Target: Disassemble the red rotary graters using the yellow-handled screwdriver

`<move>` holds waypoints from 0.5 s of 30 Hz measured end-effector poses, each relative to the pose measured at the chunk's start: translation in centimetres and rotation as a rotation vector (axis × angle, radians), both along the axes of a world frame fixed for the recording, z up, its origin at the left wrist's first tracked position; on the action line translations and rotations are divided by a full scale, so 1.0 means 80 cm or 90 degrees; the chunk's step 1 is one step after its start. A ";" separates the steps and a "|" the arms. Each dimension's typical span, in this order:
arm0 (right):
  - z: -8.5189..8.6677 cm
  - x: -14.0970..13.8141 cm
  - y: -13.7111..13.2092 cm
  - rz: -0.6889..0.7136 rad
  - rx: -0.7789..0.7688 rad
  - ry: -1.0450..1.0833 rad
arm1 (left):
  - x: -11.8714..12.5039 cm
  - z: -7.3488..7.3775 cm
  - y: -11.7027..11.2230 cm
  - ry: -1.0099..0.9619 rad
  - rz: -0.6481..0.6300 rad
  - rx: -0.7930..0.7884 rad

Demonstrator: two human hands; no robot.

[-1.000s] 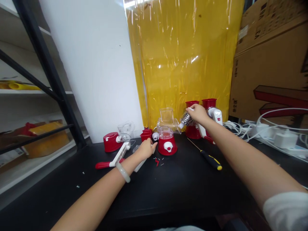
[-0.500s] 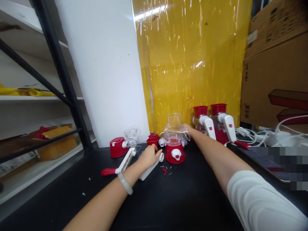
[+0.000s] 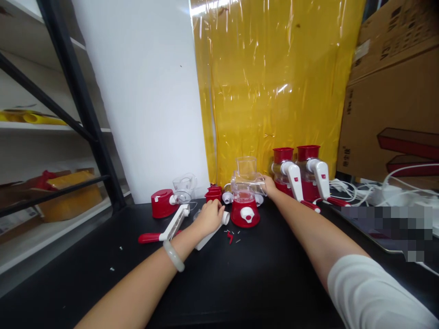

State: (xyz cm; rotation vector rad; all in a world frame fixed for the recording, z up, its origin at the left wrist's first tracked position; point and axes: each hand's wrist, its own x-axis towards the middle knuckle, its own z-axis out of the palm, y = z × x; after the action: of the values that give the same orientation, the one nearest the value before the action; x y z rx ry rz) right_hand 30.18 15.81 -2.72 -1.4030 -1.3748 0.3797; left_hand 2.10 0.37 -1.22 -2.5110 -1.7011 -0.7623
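Left hand (image 3: pixel 210 216) is curled shut round the knob end of a white crank arm (image 3: pixel 205 237) lying on the worktop (image 3: pixel 260 274), just left of the rotary grater (image 3: pixel 244 201). The grater stands near the back edge, about mid-width, clear hopper up, red base down. Right hand (image 3: pixel 270 186) is at the grater's right side, against the clear housing. Its fingers are mostly hidden, so cannot tell whether it grips or only touches.

Risks:
- The grater looks light and top-heavy. A push from the right hand could tip or slide it into the small loose bits (image 3: pixel 230 236) in front and scatter them.
- The right forearm passes close to the two assembled graters (image 3: pixel 298 176) at back right. Their handles stick out toward it, and a snag could topple one.
- Swinging the crank arm left could hit the spare crank (image 3: pixel 161 234) or the red base (image 3: pixel 161 204).

Room: the back edge is crowded, with yellow film (image 3: pixel 274 91) right behind it and cables (image 3: pixel 356 194) toward the right edge. There is open worktop toward the front edge, between the forearms.
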 end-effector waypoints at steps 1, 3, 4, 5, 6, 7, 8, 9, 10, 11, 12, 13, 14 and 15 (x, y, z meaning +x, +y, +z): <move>0.001 0.005 -0.003 -0.009 -0.007 0.008 | -0.001 0.000 0.002 -0.003 0.002 0.004; 0.002 0.012 -0.008 -0.014 -0.016 0.019 | -0.002 0.000 0.005 -0.008 0.005 0.006; 0.003 0.014 -0.010 -0.013 -0.020 0.024 | -0.002 0.000 0.007 -0.010 0.005 0.007; 0.004 0.014 -0.012 -0.010 -0.022 0.027 | -0.003 0.000 0.008 -0.012 0.004 0.007; 0.005 0.015 -0.014 -0.008 -0.022 0.029 | -0.004 -0.001 0.009 -0.013 0.003 0.006; 0.006 0.014 -0.015 -0.006 -0.022 0.030 | -0.004 -0.001 0.009 -0.014 0.003 0.003; 0.007 0.013 -0.016 -0.004 -0.022 0.030 | -0.005 -0.001 0.009 -0.014 0.005 0.000; 0.008 0.012 -0.016 -0.003 -0.022 0.030 | -0.005 -0.001 0.009 -0.012 0.007 -0.003; 0.010 0.011 -0.017 -0.002 -0.022 0.029 | -0.006 -0.001 0.010 -0.009 0.009 -0.005; 0.011 0.010 -0.017 -0.001 -0.022 0.027 | -0.006 -0.002 0.010 -0.008 0.010 -0.006; 0.012 0.009 -0.018 0.000 -0.022 0.023 | -0.006 -0.002 0.010 -0.006 0.012 -0.008; 0.014 0.008 -0.019 0.001 -0.022 0.019 | -0.006 -0.002 0.010 -0.005 0.012 -0.009; 0.015 0.006 -0.020 0.003 -0.022 0.014 | -0.005 -0.002 0.008 -0.006 0.014 -0.012; 0.016 0.005 -0.022 0.006 -0.021 0.007 | -0.003 0.000 0.005 -0.009 0.019 -0.011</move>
State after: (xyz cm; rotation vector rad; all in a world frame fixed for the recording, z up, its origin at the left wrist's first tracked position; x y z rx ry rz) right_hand 30.60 14.03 -1.41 -1.4197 -1.3720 0.4166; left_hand 1.84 0.78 -1.23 -2.4924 -1.7529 -0.7691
